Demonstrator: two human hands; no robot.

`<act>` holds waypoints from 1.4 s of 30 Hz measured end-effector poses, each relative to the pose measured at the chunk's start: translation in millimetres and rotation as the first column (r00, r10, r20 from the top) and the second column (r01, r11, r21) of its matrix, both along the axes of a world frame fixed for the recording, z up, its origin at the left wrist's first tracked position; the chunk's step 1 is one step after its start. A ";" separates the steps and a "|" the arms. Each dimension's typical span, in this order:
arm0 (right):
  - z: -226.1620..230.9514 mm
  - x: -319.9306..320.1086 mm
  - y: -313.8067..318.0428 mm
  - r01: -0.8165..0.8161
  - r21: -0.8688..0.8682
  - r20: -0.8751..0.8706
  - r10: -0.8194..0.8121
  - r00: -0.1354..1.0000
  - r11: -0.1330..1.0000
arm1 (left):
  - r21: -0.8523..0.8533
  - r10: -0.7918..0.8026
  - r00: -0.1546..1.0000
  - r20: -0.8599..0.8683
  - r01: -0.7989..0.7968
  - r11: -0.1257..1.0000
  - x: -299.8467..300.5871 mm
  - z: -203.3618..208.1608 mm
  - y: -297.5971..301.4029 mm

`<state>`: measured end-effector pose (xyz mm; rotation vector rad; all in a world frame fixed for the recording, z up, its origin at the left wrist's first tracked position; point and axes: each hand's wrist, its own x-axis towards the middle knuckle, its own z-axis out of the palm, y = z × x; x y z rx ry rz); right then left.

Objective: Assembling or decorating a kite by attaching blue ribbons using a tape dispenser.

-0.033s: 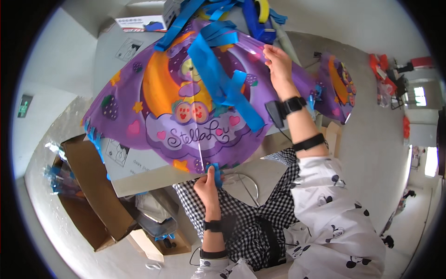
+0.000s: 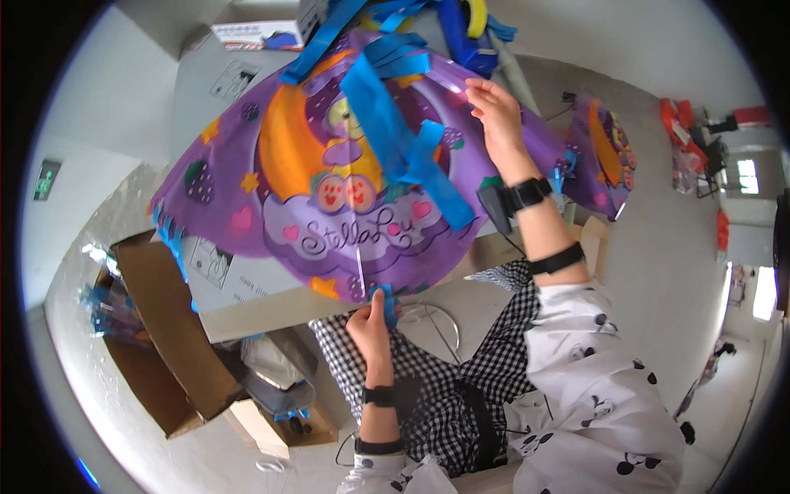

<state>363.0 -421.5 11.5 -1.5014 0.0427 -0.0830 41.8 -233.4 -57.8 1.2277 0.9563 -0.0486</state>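
A purple kite (image 2: 239, 165) printed with an orange moon, a cartoon animal, hearts and lettering lies spread over the table. A thin pale rod (image 2: 359, 247) runs down its middle. My left hand (image 2: 370, 331) is closed at the kite's near edge, its thumb pressed on a short blue ribbon tab (image 2: 389, 306). Over the kite's upper right, my right hand (image 2: 499, 119) has its fingertips drawn together beside a shiny clear strip (image 2: 445, 77); what they pinch is hard to see. Wide blue ribbon (image 2: 374, 107) lies folded across the kite.
Beneath the kite is a pale table (image 2: 263, 317). A blue tape dispenser (image 2: 471, 48) and a white box (image 2: 262, 34) stand at its far side. Open cardboard boxes (image 2: 169, 321) sit at the left, lower down. Another purple kite piece (image 2: 599, 156) hangs at the right.
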 end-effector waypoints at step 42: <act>-5.8 -204.0 138.7 -0.071 -0.951 -0.307 0.939 0.155 -0.300 | 0.098 0.028 0.998 0.057 -0.033 0.995 -5.8 -29.9 -7.8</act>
